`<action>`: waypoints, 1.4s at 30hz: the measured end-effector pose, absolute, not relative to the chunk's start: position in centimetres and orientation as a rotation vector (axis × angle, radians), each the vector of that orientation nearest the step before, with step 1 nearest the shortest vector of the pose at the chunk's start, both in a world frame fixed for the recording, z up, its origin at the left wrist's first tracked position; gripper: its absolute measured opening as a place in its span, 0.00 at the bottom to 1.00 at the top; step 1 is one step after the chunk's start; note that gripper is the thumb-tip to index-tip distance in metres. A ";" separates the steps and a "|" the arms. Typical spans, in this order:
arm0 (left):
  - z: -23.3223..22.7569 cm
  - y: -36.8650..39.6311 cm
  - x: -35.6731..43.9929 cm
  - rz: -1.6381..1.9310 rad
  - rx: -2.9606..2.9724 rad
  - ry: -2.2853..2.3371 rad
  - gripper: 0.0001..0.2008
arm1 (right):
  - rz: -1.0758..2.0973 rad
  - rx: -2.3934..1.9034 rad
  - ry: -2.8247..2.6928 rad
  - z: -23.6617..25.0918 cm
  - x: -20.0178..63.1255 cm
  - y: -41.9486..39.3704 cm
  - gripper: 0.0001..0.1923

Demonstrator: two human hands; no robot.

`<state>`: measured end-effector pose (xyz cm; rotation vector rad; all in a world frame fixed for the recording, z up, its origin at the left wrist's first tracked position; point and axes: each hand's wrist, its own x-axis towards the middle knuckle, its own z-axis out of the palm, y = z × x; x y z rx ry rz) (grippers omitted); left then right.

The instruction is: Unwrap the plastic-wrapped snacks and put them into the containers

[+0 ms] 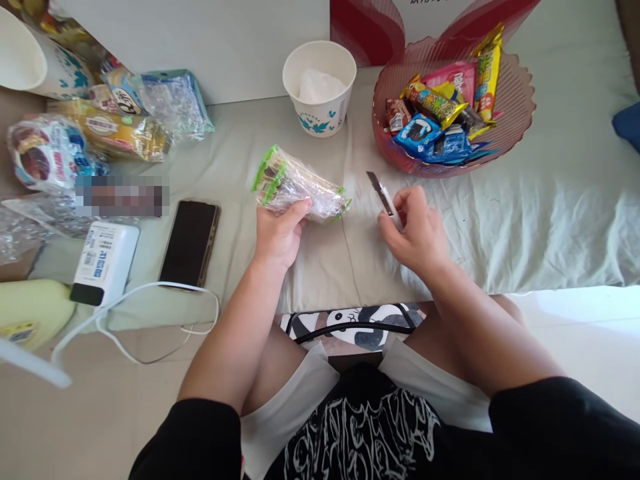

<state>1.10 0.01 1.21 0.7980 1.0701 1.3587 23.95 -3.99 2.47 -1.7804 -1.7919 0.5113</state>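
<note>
Nearest the camera is a black shirt point(360, 427) printed with white lettering, above pale shorts point(295, 393). Beyond it, over the middle of a grey-green cloth point(335, 267), is a clear-wrapped packet point(303, 181) with bright green edges; the left hand point(283, 230) pinches its near side, the thumb laid across the film and the fingers mostly hidden. Just to the right, apart from the packet, the right hand point(413, 227) is closed around a cutter knife point(387, 202), whose dark blade points far and to the left. On the far side of the packet stands a paper cup point(323, 120) with a blue-green leaf print and something white inside. Right of that cup, a pink ribbed bowl point(517, 87) holds small snack packets point(420, 133) in blue, yellow, pink and brown. Left of the packet lies a dark phone point(187, 243), and farther left a white power bank point(110, 257), with a white cable point(150, 285) looping near both. Wrapped snacks point(125, 137) crowd the far left beside a tilted second cup point(67, 63). A pale yellow bottle point(37, 303) lies at the near left edge.
</note>
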 end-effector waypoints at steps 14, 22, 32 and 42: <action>0.0 -0.4 1.6 1.275 1.295 1.222 0.37 | 0.703 -1.443 -1.776 3.1 21.5 -5.3 0.09; -0.4 0.8 0.7 1.464 1.127 1.190 0.39 | 0.785 -1.503 -1.824 3.5 22.2 -5.4 0.11; -0.9 2.1 -1.2 1.546 1.005 1.280 0.36 | 0.513 -1.623 -1.772 2.6 25.3 -3.3 0.12; -0.3 -1.1 1.7 1.343 1.415 1.188 0.37 | 0.166 -1.727 -1.904 0.7 25.6 -2.5 0.15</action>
